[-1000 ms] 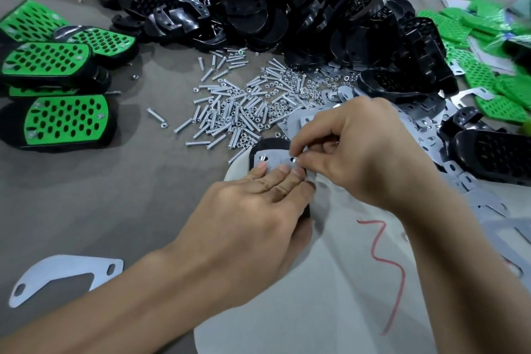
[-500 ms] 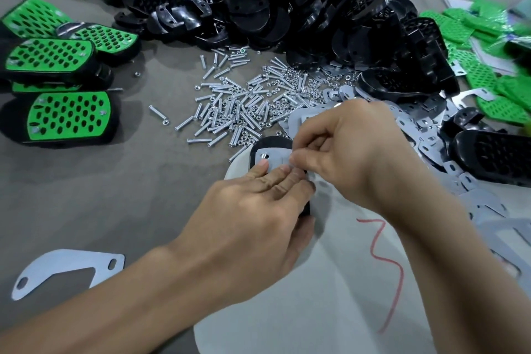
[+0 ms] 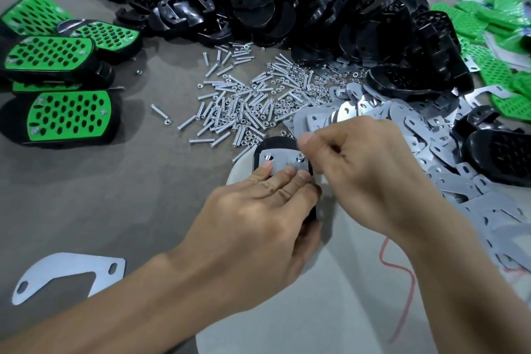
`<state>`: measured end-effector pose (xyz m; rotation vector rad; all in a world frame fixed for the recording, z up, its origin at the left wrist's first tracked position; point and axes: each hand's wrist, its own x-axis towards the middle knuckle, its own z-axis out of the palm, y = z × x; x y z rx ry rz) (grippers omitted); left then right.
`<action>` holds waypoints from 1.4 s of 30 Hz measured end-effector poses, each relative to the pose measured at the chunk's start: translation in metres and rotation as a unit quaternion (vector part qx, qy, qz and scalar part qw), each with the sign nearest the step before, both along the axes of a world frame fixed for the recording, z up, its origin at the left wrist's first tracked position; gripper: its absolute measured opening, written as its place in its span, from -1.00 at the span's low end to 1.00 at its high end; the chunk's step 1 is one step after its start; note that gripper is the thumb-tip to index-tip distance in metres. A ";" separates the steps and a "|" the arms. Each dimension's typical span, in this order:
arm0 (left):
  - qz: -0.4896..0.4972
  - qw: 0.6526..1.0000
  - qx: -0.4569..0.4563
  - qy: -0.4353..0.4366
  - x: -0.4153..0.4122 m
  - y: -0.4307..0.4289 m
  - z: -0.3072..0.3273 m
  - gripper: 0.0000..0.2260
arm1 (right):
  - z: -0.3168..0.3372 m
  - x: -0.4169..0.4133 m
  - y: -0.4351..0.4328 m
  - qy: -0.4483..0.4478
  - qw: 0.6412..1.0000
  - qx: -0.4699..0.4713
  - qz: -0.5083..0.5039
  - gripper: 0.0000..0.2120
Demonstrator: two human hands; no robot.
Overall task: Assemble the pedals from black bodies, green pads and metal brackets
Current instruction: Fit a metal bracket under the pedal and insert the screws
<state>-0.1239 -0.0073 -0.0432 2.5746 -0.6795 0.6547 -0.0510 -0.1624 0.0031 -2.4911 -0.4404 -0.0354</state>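
Left hand [image 3: 253,218] presses bracket [image 3: 279,163] — right hand [image 3: 367,169] curled beside bolt [image 3: 300,156].

On the left pedals [image 3: 67,118], bright green pads [image 3: 51,53] patterned with dark oval holes sit on black bodies [image 3: 115,123]. Silver screws [image 3: 230,106] lie on grey cloth [image 3: 115,195]; a red squiggle [image 3: 413,282] crosses the white sheet [image 3: 316,310].

I see one black body [image 3: 274,143] at centre, a grey bracket [image 3: 283,162] flat on it with two screw ends [image 3: 300,156] poking through. Bare bodies [image 3: 287,3] heap at 12 o'clock, green pads [image 3: 471,23] at 2, brackets [image 3: 402,115] at 3.
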 end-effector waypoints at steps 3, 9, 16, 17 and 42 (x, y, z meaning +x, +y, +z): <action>0.005 1.000 -0.003 -0.004 0.000 0.000 -0.001 -0.77 | 0.004 -0.001 -0.007 -0.036 0.996 0.079 -0.009 -0.65; 0.011 1.000 -0.005 -0.009 0.000 -0.001 -0.002 -0.75 | 0.004 -0.003 -0.013 0.024 0.997 0.057 0.036 -0.82; 0.009 1.000 -0.002 -0.006 0.000 -0.001 -0.001 -0.77 | 0.006 -0.001 -0.014 -0.006 0.995 0.096 0.008 -0.80; 0.010 1.000 -0.001 -0.004 0.000 -0.001 -0.001 -0.77 | 0.005 -0.001 -0.014 0.000 0.994 0.110 0.005 -0.79; 0.031 0.999 -0.012 -0.040 0.002 -0.004 -0.006 -0.74 | 0.011 -0.001 -0.016 0.086 0.988 0.114 0.055 -0.70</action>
